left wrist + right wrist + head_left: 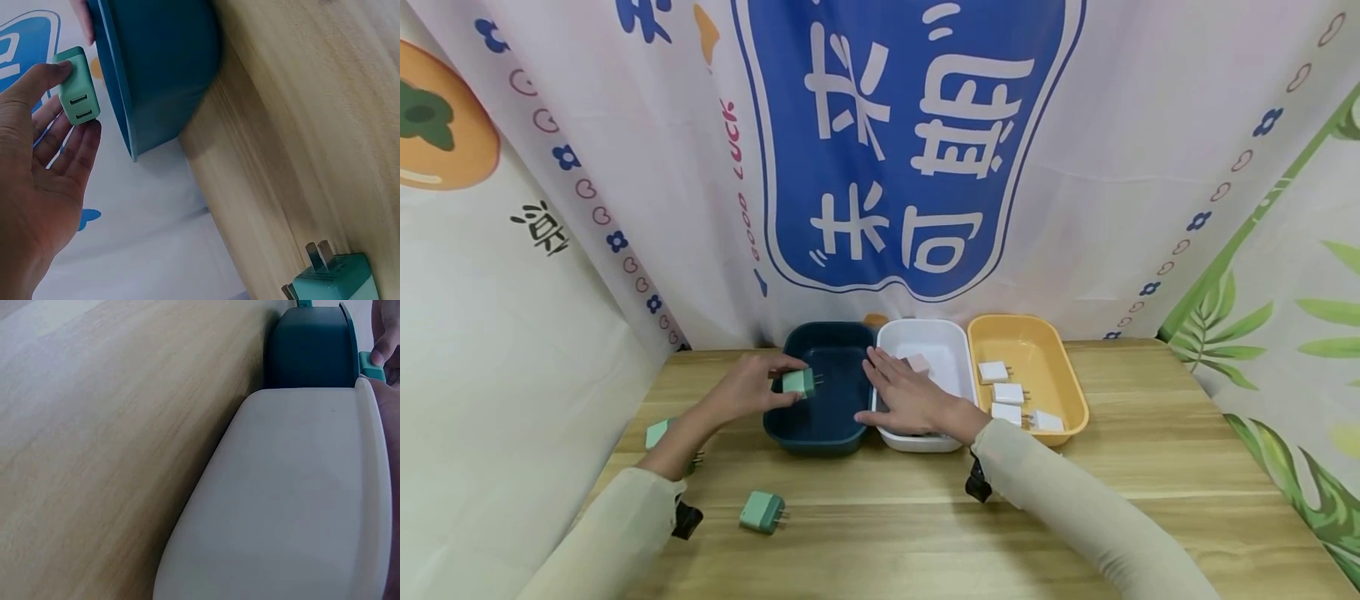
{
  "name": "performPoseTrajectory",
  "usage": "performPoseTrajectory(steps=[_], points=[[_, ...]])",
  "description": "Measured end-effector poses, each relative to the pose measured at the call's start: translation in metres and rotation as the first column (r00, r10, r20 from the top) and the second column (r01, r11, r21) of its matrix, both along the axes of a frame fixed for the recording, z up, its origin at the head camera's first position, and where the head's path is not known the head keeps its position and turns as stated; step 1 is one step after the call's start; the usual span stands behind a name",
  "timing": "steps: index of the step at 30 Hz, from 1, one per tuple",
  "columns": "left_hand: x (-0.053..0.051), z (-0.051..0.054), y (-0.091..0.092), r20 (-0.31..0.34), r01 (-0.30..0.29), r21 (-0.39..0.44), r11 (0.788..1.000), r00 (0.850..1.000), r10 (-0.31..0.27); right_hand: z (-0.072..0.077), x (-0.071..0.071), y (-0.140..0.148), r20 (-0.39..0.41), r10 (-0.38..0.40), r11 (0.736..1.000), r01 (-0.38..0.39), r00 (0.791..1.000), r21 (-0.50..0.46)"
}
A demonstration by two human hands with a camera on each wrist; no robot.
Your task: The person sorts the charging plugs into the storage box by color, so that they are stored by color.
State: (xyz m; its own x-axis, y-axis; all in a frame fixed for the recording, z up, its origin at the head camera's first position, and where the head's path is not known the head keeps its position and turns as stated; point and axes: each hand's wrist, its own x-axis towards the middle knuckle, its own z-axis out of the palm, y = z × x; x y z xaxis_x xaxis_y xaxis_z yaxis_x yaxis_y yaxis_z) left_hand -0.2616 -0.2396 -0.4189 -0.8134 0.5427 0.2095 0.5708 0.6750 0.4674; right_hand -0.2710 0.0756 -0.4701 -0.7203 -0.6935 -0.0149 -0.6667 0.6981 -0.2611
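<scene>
Between its thumb and fingers, my left hand [752, 387] pinches a green charger [797, 382] over the left part of the dark teal bin [835, 429]. Two slots show on this charger's face in the left wrist view, and its prongs point right in the head view. My right hand [913, 400] lies palm down over the white bin [925, 325], fingers spread toward the rim it shares with the teal bin; whether it touches is unclear. Partly hidden by that hand, a pale pink charger [918, 363] lies in the white bin.
At the right stands a yellow bin [1037, 337] holding several white chargers [1008, 393]. One green charger [762, 511] lies on the wooden table [880, 533] in front; another green charger [657, 432] sits partly behind my left forearm. A printed curtain [700, 250] hangs behind the bins.
</scene>
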Motion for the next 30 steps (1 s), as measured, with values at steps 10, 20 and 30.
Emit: performPoseTrajectory(steps=[10,20,30], points=[[-0.019,-0.007,0.001,0.017,0.006,0.022,1.000,1.000,-0.007,0.000,0.000,-0.001,-0.001,-0.004,1.000,0.004,1.000,0.002],[-0.036,-0.011,0.009,0.055,-0.019,-0.021,1.000,0.998,0.020,0.000,0.000,0.001,0.005,0.001,1.000,-0.002,1.000,0.006],[-0.052,-0.020,0.011,0.090,-0.017,-0.049,0.999,0.996,0.022,-0.004,-0.002,0.000,0.002,0.004,1.000,-0.004,1.000,-0.004]])
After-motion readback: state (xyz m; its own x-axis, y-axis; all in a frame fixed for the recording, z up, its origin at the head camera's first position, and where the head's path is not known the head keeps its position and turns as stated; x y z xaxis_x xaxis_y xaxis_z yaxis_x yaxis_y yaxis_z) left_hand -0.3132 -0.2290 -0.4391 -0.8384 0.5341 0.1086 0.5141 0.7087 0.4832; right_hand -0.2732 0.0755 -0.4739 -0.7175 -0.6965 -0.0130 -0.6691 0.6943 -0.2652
